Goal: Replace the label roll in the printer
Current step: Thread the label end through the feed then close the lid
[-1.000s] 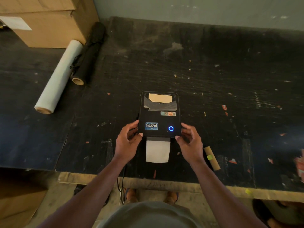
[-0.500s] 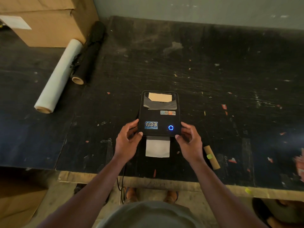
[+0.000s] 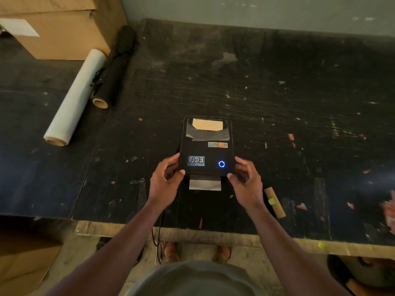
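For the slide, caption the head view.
Both hands, left and right, flank the closed label printer, paper strip protruding.

- You have one black flat-topped label printer (image 3: 206, 146) on the scuffed black worktable (image 3: 277, 92).
- One strip of white label paper (image 3: 205, 184) shows at its front.
- Two long rolls: one white film roll (image 3: 74, 99), one black roll (image 3: 114, 69).
- One empty brown cardboard core (image 3: 274, 202).
- One brown cardboard box (image 3: 59, 24).
- Two hands: left hand (image 3: 164, 181), right hand (image 3: 245, 181).
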A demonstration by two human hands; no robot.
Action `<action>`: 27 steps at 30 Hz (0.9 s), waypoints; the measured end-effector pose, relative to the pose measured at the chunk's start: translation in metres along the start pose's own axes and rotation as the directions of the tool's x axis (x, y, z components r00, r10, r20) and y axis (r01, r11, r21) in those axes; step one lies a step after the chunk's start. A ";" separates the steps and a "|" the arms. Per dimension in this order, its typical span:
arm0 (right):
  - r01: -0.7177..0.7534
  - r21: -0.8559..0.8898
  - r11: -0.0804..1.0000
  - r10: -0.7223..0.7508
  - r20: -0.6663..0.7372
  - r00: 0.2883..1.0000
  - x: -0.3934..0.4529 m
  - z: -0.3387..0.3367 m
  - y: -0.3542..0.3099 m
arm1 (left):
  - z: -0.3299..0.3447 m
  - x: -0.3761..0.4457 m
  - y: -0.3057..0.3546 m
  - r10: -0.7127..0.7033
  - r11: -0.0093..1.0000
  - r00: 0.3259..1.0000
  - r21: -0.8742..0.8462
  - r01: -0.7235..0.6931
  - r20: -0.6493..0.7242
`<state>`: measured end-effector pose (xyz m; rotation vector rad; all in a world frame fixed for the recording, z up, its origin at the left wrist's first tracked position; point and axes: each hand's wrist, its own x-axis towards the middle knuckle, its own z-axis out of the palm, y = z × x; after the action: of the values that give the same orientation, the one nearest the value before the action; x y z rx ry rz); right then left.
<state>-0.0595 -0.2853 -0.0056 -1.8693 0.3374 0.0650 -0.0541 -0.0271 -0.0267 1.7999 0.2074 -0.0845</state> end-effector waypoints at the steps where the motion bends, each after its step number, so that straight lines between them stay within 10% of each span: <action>1: 0.000 -0.005 1.000 0.001 0.001 1.000 0.000 0.000 0.000 | 0.000 0.000 0.000 -0.001 1.000 1.000 0.001 0.001 0.000; 27: -0.037 -0.025 0.999 0.037 0.001 0.999 0.004 0.001 0.004 | -0.001 -0.001 0.000 -0.025 0.999 1.000 0.036 0.025 0.004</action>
<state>-0.0568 -0.2865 -0.0103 -1.8875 0.3718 0.0966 -0.0553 -0.0266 -0.0266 1.8329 0.2262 -0.1110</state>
